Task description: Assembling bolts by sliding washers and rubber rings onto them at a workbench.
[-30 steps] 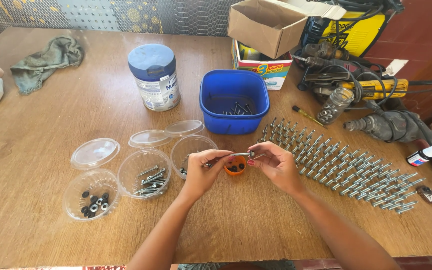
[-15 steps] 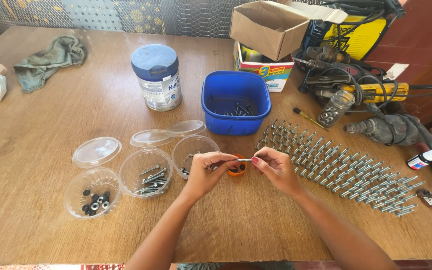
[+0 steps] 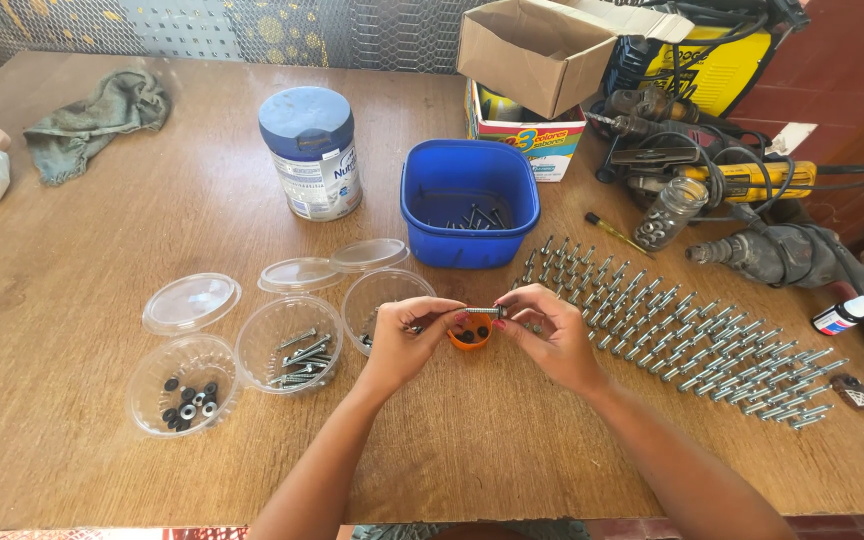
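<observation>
Pinching one small bolt (image 3: 484, 312) between us, our left hand (image 3: 404, 338) grips its left end and our right hand (image 3: 550, 335) its right, above a half-hidden orange cup (image 3: 469, 335); any nut is indiscernible.

A worn wooden worktable under bright, even light

The brown table (image 3: 102, 470) fills nearly the whole view, its grain scuffed and stained; along the far edge runs a wire-mesh screen (image 3: 352, 30) over a patterned backing; at the far right stands a red-brown wall (image 3: 852, 70).
</observation>
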